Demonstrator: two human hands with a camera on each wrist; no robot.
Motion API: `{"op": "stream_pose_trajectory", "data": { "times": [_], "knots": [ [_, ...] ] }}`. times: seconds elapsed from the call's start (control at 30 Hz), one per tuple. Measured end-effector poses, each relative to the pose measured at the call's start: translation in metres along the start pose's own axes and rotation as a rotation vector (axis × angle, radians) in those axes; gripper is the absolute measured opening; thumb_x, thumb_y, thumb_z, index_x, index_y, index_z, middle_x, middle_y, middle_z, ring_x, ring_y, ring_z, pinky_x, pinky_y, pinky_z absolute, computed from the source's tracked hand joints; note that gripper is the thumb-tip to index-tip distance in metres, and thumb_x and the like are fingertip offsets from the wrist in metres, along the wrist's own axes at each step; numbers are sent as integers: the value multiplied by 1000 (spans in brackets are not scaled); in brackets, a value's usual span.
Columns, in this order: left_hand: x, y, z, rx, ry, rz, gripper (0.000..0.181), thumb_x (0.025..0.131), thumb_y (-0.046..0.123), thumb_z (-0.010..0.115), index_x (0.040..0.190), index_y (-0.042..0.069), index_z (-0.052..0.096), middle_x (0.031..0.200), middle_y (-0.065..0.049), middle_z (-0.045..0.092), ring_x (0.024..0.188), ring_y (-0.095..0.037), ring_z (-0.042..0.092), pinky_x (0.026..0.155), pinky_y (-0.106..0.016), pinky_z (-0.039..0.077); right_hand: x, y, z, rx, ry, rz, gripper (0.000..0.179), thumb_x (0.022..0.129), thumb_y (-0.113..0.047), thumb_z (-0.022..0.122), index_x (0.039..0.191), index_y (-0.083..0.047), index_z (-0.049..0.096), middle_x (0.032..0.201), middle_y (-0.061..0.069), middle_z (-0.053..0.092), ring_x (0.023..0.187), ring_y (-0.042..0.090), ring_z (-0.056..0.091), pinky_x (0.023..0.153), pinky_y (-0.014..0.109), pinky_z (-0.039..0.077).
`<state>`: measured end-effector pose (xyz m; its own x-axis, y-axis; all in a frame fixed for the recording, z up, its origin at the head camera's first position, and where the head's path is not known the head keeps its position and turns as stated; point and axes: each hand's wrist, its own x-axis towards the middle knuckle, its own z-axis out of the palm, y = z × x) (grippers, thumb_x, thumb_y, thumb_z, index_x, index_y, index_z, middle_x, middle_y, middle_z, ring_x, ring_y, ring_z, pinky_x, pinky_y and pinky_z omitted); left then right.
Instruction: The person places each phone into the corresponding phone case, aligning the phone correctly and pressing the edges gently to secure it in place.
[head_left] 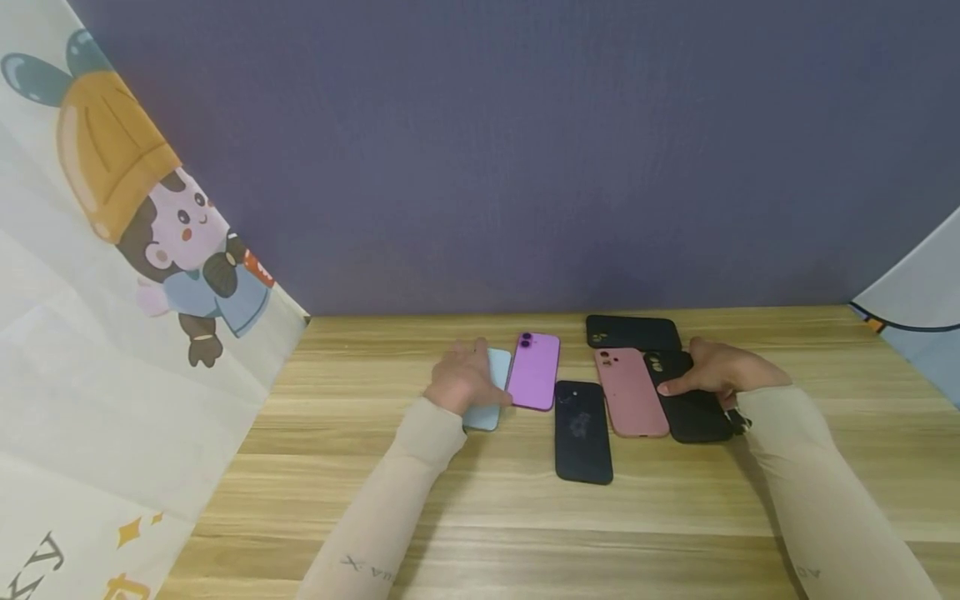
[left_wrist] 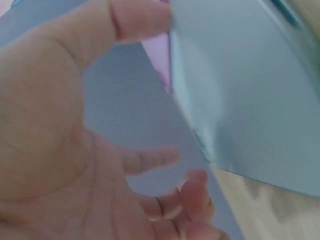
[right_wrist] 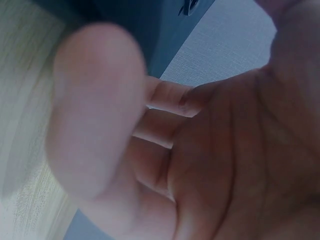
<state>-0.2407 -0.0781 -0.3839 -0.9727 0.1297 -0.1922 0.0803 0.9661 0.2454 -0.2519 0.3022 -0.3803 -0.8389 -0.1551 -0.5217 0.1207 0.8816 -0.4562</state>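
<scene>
My left hand [head_left: 465, 379] spans a light blue phone [head_left: 491, 417], thumb at its right edge, fingers toward its far left side. Up close in the left wrist view, the thumb meets the edge of that phone [left_wrist: 240, 100] while the other fingers curl near its corner. On the right, my right hand [head_left: 723, 368] grips a black phone [head_left: 693, 417], thumb across its face and fingers at its right side. Beyond the blurred thumb in the right wrist view, the fingers curl by a dark phone surface [right_wrist: 155, 30].
A purple phone [head_left: 535, 371] lies beside the light blue one. Between the hands lie a dark phone [head_left: 583, 437] and a pink phone [head_left: 633, 396]. Another black phone [head_left: 637, 331] lies crosswise behind. A grey-blue panel [head_left: 525, 167] bounds the wooden table's [head_left: 487, 525] far edge.
</scene>
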Motion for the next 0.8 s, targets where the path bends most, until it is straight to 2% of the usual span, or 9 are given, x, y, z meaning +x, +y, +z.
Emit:
{"op": "stream_pose_trajectory", "data": {
  "times": [0.1, 0.2, 0.3, 0.4, 0.57, 0.67, 0.8],
  "knots": [
    [-2, 6, 0, 53, 31, 82, 93, 78, 42, 85, 155, 10, 42, 147, -23, 46, 134, -38, 47, 104, -52, 51, 0, 0, 0, 5, -1, 4, 126, 85, -54, 79, 151, 22, 3, 141, 44, 33, 88, 33, 53, 63, 36, 50],
    [0, 12, 4, 79, 62, 181, 71, 88, 34, 75, 150, 10, 51, 145, -23, 49, 132, -38, 45, 105, -53, 48, 0, 0, 0, 2, -1, 2, 128, 85, -54, 80, 151, 22, 2, 143, 47, 29, 93, 35, 55, 64, 37, 53],
    [2, 17, 11, 94, 79, 235, 56, 96, 35, 64, 144, 7, 57, 143, -23, 50, 131, -39, 46, 108, -55, 46, 0, 0, -1, 2, -6, 1, 129, 85, -54, 80, 151, 22, 0, 147, 49, 23, 97, 36, 56, 66, 37, 55],
    [3, 23, 21, 131, 98, 222, 63, 97, 50, 62, 140, 5, 59, 143, -20, 51, 130, -37, 47, 108, -54, 47, 1, 0, -1, 1, -6, 2, 129, 85, -53, 79, 151, 22, -3, 150, 49, 19, 100, 37, 57, 66, 38, 57],
    [1, 32, 31, 160, 144, 159, 93, 86, 73, 65, 143, 1, 55, 140, -17, 52, 131, -35, 48, 100, -58, 50, 1, 0, 0, 34, -5, 17, 129, 85, -51, 80, 153, 20, -4, 151, 47, 19, 102, 38, 56, 65, 38, 56],
    [-1, 38, 33, 160, 150, 128, 97, 83, 78, 64, 137, -2, 59, 139, -17, 51, 132, -36, 46, 97, -61, 51, 1, 0, 0, 45, -4, 18, 129, 85, -51, 81, 153, 19, -3, 150, 46, 20, 101, 37, 55, 64, 38, 56],
    [-2, 43, 35, 156, 137, 89, 90, 83, 78, 63, 123, -2, 65, 137, -16, 50, 132, -37, 44, 94, -60, 52, 1, 0, 1, 31, -5, 15, 129, 85, -52, 80, 153, 20, -2, 151, 47, 19, 102, 38, 56, 66, 38, 57]
  ]
}}
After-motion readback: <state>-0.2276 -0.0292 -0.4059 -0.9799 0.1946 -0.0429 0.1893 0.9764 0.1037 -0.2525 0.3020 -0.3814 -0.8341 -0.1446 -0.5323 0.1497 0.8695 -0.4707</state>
